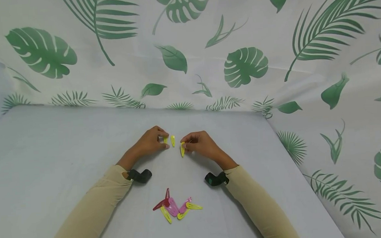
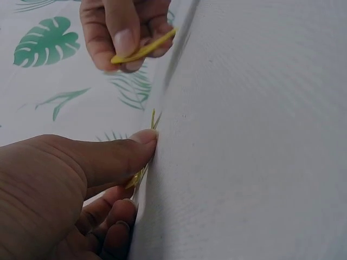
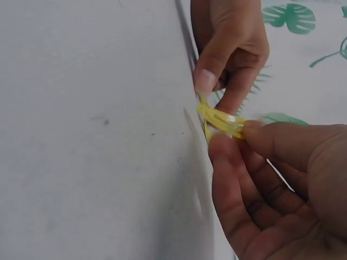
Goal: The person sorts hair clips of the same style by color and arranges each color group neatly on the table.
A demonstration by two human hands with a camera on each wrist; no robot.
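Observation:
My left hand is at the table's surface, thumb and forefinger at the two ends of a yellow snap hair clip. Just right of it a second yellow hair clip lies on the cloth, roughly parallel. My right hand pinches another yellow hair clip between thumb and fingers, a short way right of the lying one. In the right wrist view, this pinched clip shows its slotted body. The left wrist view has it above the cloth, seen edge-on.
Nearer the body lies a loose pile of hair clips: red clips, pink clips and several yellow clips, some overlapping. A white cloth covers the table. Behind it hangs a leaf-patterned curtain. Black wrist cameras sit on both wrists.

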